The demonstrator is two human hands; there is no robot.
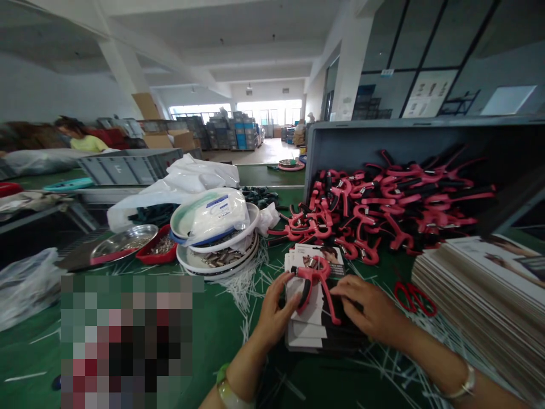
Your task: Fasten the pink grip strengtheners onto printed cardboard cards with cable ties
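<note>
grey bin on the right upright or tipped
Tipped: the grey bin lies on its side, its mouth facing the camera, red clamps spilled onto the green table.

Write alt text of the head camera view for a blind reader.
A left hand touches a pink clamp on stacked printed cards, the right hand close beside it, on a green worktable. Beyond, similar clamps spill from a tipped grey crate; red scissors lie to the right.
</note>
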